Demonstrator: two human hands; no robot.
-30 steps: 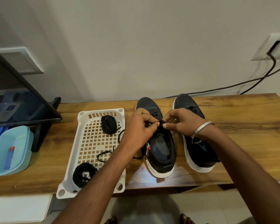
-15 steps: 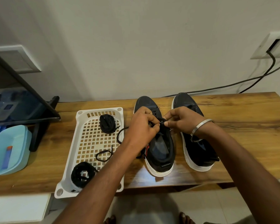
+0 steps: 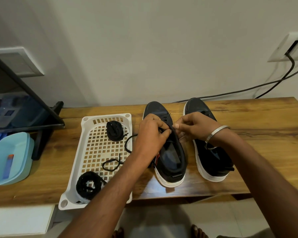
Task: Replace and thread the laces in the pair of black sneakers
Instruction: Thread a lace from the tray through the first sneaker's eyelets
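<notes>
Lace [image 3: 172,130] pinched tight by both hands over left sneaker [image 3: 170,157].

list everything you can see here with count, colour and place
sneakers: 2, black, white soles, table middle, side by side
tray: 1, white, left of sneakers
lace bundles: 2, black, in tray, far and near ends
loose lace: 1, black, tray middle
table: 1, wood
box: 1, light blue, table left
cables: 2, black, wall right
left hand: grip on lace at left sneaker
right hand: pinches lace, wears bangle
</notes>
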